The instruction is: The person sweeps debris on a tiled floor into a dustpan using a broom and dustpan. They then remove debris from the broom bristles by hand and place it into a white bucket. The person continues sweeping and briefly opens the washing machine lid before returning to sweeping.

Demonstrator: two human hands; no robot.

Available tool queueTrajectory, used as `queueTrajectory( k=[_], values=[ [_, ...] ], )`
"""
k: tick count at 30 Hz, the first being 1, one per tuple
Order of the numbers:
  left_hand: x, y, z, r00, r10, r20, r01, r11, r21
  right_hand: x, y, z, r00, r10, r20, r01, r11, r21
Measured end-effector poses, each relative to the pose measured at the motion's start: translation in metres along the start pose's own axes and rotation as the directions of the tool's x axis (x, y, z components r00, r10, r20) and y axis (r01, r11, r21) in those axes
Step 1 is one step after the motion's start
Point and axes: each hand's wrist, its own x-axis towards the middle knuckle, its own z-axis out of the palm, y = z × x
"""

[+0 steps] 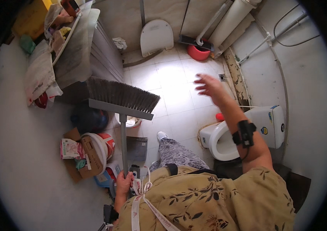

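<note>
My left hand (123, 182) grips the grey handle of a broom (120, 109) low down, near my waist. The broom is held upright with its head at the top and its dark bristles pointing up and away from me. My right hand (210, 88) is raised over the tiled floor with its fingers spread, slightly blurred, and holds nothing. Below and to the right of my right arm is a white toilet (227, 153), partly hidden by the forearm. A small red object (219, 116) shows beside the toilet, partly covered by the arm.
Against the far wall leans a white toilet lid (156, 37). A squeegee-like floor tool (195, 42) rests on a red basin (198, 55). On the left are a white bucket (101, 144), a cardboard box (92, 158) and a dustpan (136, 148). A floor drain (222, 77) lies near the right wall.
</note>
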Motion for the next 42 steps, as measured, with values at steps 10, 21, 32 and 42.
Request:
queueTrajectory(
  k=[10, 21, 32, 42],
  values=[
    [-0.02, 0.003, -0.006, 1.0, -0.002, -0.009, 0.002, 0.999, 0.047, 0.046, 0.102, 0.1, 0.815, 0.394, 0.425, -0.478, 0.871, 0.11],
    [-0.038, -0.01, -0.009, 0.994, -0.043, -0.104, 0.053, 0.995, 0.087, 0.073, 0.096, 0.135, 0.951, 0.194, 0.242, -0.142, 0.966, -0.217],
    [-0.041, -0.02, -0.013, 0.964, -0.041, -0.262, 0.089, 0.981, 0.175, 0.085, 0.053, 0.122, 0.95, 0.113, 0.292, -0.121, 0.993, 0.009],
    [-0.039, -0.036, -0.024, 0.944, 0.167, -0.286, -0.017, 0.886, 0.464, 0.076, 0.107, 0.171, 0.783, 0.444, 0.436, -0.203, 0.845, -0.495]
  ],
)
